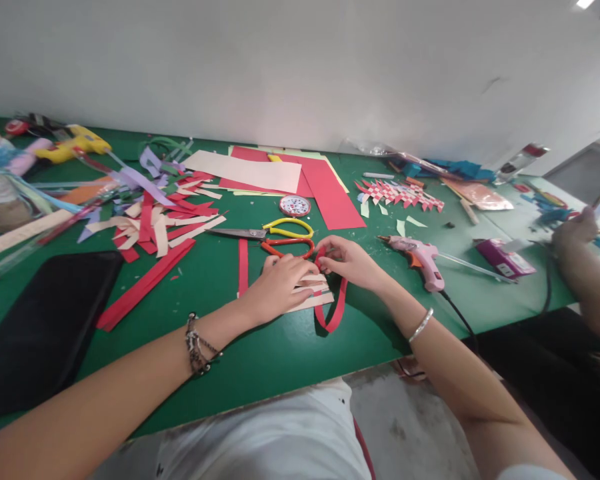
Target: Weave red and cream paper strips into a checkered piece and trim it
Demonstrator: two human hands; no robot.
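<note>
My left hand [283,285] lies with its fingers stretched over several cream paper strips [310,303], pressing them on the green table. Pinched in the fingers of my right hand [349,263] is a red paper strip [338,313], whose lower part loops down over the right ends of the cream strips. Another red strip [243,267] lies upright in view, left of my left hand. Just beyond my hands are scissors [287,233] with one yellow and one orange handle, their blades apart and pointing left. A round patterned disc [295,206] sits behind them.
Cut paper strips [155,227] are piled at left, near a black tablet-like slab [45,327]. Red sheets [330,200] lie at the back. To the right are a pink glue gun [423,259], woven paper [400,193] and a purple box [505,259]. Another person's hand [575,230] holds a phone.
</note>
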